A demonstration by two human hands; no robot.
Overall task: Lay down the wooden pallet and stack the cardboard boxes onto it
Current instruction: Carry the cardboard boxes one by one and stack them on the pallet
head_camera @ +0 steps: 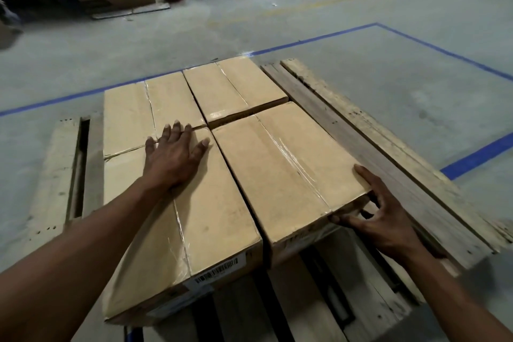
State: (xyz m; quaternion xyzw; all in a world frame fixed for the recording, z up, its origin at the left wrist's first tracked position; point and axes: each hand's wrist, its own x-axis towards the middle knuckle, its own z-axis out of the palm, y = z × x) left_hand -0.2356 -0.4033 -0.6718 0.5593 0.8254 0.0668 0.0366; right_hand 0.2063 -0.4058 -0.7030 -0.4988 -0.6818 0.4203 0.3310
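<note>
Four boxes lie on the pallet [369, 130]. The left hand [173, 158] rests flat, fingers spread, on the near-left box [194, 216]; the right hand [380, 219] grips the near-right box's [286, 175] near right corner.

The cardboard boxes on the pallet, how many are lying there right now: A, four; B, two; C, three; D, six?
A: four cardboard boxes lie in a two-by-two block on the wooden pallet, with the left hand flat on the near left box and the right hand at the corner of the near right box.
</note>
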